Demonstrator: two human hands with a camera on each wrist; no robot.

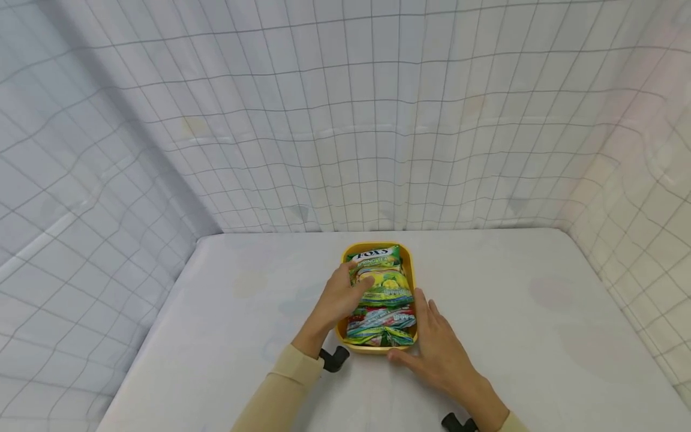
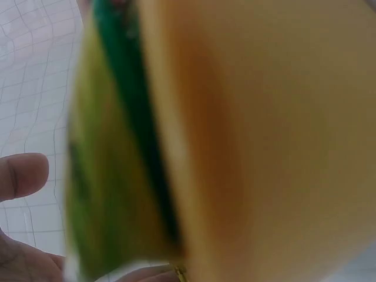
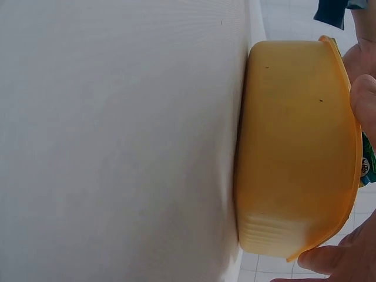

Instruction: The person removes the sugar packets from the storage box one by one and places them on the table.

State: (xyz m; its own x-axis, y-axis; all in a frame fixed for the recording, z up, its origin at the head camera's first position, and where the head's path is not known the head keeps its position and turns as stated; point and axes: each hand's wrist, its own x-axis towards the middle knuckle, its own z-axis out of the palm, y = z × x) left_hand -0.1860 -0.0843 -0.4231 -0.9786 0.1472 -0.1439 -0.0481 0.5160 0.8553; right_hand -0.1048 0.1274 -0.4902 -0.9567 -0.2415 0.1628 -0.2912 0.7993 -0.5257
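Note:
A yellow plastic basket (image 1: 378, 350) holds several candy bags. A green and white FOX'S bag (image 1: 378, 257) lies at its far end, a yellow-green bag (image 1: 387, 288) in the middle, and a red and blue bag (image 1: 399, 315) nearer. My left hand (image 1: 339, 294) rests over the basket's left rim, its thumb stretched above the middle bag; its fingertips are partly hidden. In the left wrist view a blurred green bag (image 2: 106, 176) rises past the basket wall (image 2: 294, 129). Along the basket's right side, my right hand (image 1: 439, 354) touches the rim with fairly straight fingers.
The basket stands on a white-covered table (image 1: 502, 288). White sheeting with a grid net (image 1: 378, 150) rises behind the table and on both sides. A black strap end (image 1: 336, 359) juts from beside the left wrist, and another black piece (image 1: 459, 423) from the right.

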